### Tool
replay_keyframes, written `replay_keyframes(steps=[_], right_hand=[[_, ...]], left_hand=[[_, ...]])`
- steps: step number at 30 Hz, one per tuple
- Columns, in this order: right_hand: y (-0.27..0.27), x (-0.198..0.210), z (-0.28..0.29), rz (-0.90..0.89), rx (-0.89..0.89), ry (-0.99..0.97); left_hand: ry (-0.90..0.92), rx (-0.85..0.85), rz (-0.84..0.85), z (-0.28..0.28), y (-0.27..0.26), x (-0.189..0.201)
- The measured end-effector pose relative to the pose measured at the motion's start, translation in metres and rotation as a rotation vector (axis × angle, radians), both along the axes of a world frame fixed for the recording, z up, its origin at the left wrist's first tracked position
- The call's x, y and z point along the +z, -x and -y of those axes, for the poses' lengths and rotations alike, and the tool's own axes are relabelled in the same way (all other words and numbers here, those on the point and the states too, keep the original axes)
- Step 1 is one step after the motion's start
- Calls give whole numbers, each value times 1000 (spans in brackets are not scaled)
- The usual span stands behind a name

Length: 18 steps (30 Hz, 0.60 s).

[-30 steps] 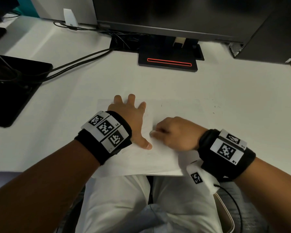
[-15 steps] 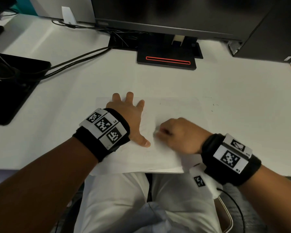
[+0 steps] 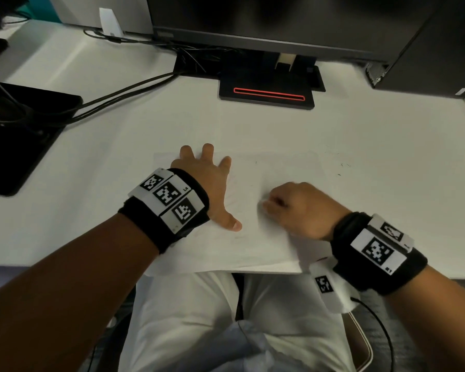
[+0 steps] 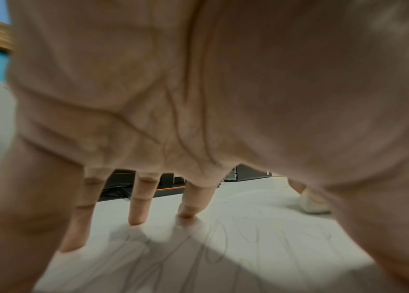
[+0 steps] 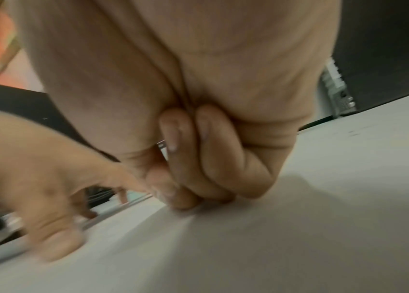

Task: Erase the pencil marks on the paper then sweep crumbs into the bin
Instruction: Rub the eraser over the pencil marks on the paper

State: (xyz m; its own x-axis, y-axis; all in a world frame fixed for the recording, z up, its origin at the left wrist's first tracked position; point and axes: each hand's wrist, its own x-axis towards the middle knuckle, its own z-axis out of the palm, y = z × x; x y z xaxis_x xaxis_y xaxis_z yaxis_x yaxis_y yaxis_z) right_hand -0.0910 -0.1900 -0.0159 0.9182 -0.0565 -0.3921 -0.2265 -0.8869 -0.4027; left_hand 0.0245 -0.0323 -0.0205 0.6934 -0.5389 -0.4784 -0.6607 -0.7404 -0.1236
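Note:
A white sheet of paper (image 3: 266, 237) lies at the desk's near edge, with faint pencil scribbles (image 4: 218, 247) on it. My left hand (image 3: 207, 183) presses flat on the sheet's left part, fingers (image 4: 138, 208) spread. My right hand (image 3: 293, 208) is curled just right of the left thumb, knuckles down on the paper. It pinches a small white eraser (image 4: 313, 205), which the head view hides. In the right wrist view the eraser (image 5: 163, 191) shows only as a pale blurred tip between thumb and fingers. Dark crumbs (image 3: 342, 167) dot the desk past the paper's right edge.
A black monitor stand with a red stripe (image 3: 266, 95) stands at the back centre. Cables (image 3: 124, 95) run left to a black device (image 3: 19, 135). A dark computer tower (image 3: 427, 49) fills the back right. My lap lies below the desk edge (image 3: 65, 261).
My right hand has slid to the right across the paper, away from the left thumb. The left hand stays pressed in place.

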Motion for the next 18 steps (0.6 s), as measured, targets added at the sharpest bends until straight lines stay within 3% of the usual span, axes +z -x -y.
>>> replay_keyframes(steps=[2, 7, 12, 15, 16, 18], right_hand=[[8, -4, -17, -62, 127, -35], [0, 0, 4, 0, -33, -3], [11, -4, -12, -78, 83, -20], [8, 1, 12, 21, -163, -11], [8, 4, 16, 59, -287, -115], [13, 10, 8, 57, -547, -555]], left_hand=[[8, -3, 1, 0, 0, -1], [2, 0, 3, 0, 1, 0], [3, -14, -4, -2, 1, 2], [-3, -30, -33, -9, 1, 4], [-16, -42, -48, -11, 1, 4], [-24, -54, -74, -18, 1, 4]])
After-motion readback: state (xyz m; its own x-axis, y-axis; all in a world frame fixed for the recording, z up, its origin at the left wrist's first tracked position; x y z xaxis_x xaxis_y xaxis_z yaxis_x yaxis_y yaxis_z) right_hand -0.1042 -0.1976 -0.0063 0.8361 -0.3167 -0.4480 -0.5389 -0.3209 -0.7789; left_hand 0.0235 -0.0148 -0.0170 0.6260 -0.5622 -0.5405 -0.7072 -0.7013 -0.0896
